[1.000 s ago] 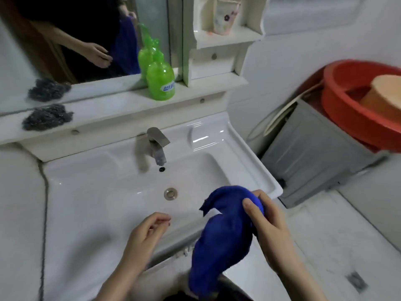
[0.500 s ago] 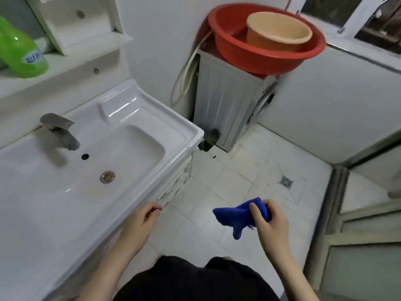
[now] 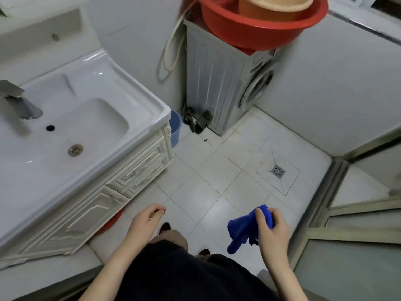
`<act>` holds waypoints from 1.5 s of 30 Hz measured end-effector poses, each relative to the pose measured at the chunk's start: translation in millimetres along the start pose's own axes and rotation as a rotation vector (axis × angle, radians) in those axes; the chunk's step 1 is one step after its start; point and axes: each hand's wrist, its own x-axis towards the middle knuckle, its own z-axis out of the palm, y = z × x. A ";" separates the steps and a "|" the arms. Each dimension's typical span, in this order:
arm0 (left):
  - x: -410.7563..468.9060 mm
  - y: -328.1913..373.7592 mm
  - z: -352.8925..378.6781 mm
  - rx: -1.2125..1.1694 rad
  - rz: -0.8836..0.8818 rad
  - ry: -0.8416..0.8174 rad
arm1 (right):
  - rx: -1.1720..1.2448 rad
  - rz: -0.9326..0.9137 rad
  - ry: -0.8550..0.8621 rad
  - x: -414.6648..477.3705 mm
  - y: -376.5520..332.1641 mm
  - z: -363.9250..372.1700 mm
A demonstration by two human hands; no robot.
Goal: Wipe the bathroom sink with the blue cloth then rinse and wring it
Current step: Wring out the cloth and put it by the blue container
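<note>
Tiled bathroom floor [image 3: 217,170] underfoot, white sink [image 3: 138,114] off to the left. Grips the bunched blue cloth [image 3: 243,229] in the right hand [image 3: 273,231], over the floor and well apart from the sink. Lets the left hand [image 3: 145,222] hang loosely curled, empty. Seemingly between steps; next calls for carrying the cloth to the sink, under the tap [image 3: 17,101].

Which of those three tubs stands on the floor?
The blue bucket beside the sink cabinet; the red basin and orange tub sit atop the washing machine.

Faucet [image 3: 19,103] cut by left edge. Red basin [image 3: 260,33] cut by top edge. Blue bucket [image 3: 176,129] half hidden behind sink cabinet [image 3: 108,192]. Part of blue cloth [image 3: 245,229] hidden inside right hand [image 3: 271,231].
</note>
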 end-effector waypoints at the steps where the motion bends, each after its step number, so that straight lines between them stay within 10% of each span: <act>1: 2.1 6.1 -0.1 -0.010 -0.004 0.027 | 0.002 -0.007 -0.020 7.5 -2.8 -1.7; 28: 343.4 222.7 -12.2 -0.284 -0.047 0.335 | -0.058 -0.410 -0.340 400.3 -277.3 146.0; 37: 428.8 218.9 -33.7 -0.624 -0.330 0.765 | -0.112 -0.586 -0.696 539.7 -360.0 267.3; 45: 477.0 318.1 -85.8 -0.596 -0.196 0.980 | -0.062 -0.798 -1.179 564.2 -484.8 352.5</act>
